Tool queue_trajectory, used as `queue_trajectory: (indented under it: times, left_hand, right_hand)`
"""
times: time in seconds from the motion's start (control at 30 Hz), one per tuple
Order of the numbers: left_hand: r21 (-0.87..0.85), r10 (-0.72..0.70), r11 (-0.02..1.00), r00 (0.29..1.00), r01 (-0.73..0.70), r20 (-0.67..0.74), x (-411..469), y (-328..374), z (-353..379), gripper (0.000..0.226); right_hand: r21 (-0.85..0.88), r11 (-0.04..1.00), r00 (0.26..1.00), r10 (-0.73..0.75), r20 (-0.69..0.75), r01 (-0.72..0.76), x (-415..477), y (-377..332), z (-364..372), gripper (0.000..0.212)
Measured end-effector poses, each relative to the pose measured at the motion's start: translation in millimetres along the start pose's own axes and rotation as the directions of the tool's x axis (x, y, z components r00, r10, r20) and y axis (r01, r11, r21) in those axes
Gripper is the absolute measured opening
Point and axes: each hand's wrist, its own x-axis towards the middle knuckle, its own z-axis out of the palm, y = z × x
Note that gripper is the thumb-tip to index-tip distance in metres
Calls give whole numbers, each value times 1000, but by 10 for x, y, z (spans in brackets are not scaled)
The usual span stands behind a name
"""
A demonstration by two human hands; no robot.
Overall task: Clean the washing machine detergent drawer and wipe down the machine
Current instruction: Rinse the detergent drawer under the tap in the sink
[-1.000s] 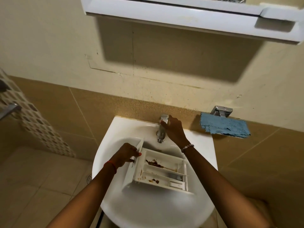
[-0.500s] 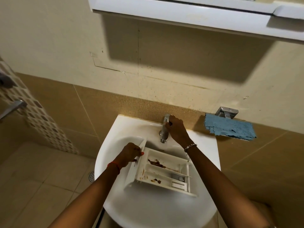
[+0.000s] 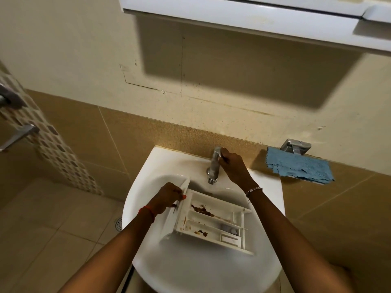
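A white detergent drawer [image 3: 213, 225] with brown grime in its compartments lies in the white sink [image 3: 190, 271], below the metal tap [image 3: 213, 166]. My left hand [image 3: 169, 197] grips the drawer's front panel at its left end. My right hand [image 3: 232, 168] is curled round the top of the tap at the back of the sink. No water shows under the spout.
A blue cloth [image 3: 298, 166] lies on a metal wall holder [image 3: 296, 145] right of the sink. A white cabinet [image 3: 254, 20] hangs overhead. A floor drain [image 3: 119, 224] sits in the tiled floor at left, by a mosaic-tiled strip [image 3: 53, 140].
The view has shifted slightly, so the sink sits further right in the frame. Both hands keep their holds on the drawer and the tap.
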Motion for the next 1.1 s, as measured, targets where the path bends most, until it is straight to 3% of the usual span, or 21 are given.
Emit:
queue_trajectory:
  times: [0.07, 0.27, 0.33, 0.4, 0.43, 0.47, 0.53, 0.6, 0.7, 0.77, 0.9, 1.1]
  left_hand:
    - [-3, 1, 1000, 1000, -1, 3, 4, -3, 1, 3]
    - [-13, 20, 1000, 1000, -20, 6, 6, -16, -2, 7]
    - [0, 22, 1000, 1000, -22, 2, 3, -16, -6, 4]
    - [5, 22, 1000, 1000, -22, 3, 4, -18, -5, 2]
    - [4, 26, 1000, 1000, -26, 4, 0, -13, -3, 3]
    - [4, 31, 1000, 1000, -31, 5, 0, -14, 0, 7]
    - [10, 38, 999, 999, -38, -2, -2, -18, 5, 17]
    - [14, 37, 999, 999, -37, -10, -7, -26, 8, 23]
    - [13, 38, 999, 999, -38, -7, -17, -35, 15, 20]
    - [14, 39, 999, 999, -39, -11, -26, -37, 20, 18]
    - [53, 54, 997, 998, -53, -16, -34, -54, 34, 14]
    - [65, 48, 997, 999, -47, -23, -32, -82, 41, 15]
  right_hand:
    - [-14, 999, 999, -33, 3, 33, 12, 27, -5, 25]
    - [-19, 998, 997, -63, 34, 64, 69, 203, 4, 25]
    - [45, 998, 999, -41, 37, 39, 83, 232, 13, 27]
    - [245, 969, 999, 17, 36, -25, 52, 212, 8, 32]
    - [417, 905, 996, 82, 25, -85, 24, 211, 6, 35]
    - [617, 773, 984, 177, 10, -145, -21, 201, 10, 34]
    - [912, 364, 896, 444, 7, -188, -107, 212, 82, 23]
    - [978, -7, 746, 645, 165, -210, -183, 250, 199, 18]
    - [859, -370, 595, 619, 513, -355, -305, 256, 413, 25]
    - [769, -463, 555, 532, 639, -442, -357, 211, 551, 25]
    - [725, -508, 543, 483, 687, -464, -332, 114, 726, 24]
    - [716, -429, 555, 452, 698, -551, -264, 122, 863, 29]
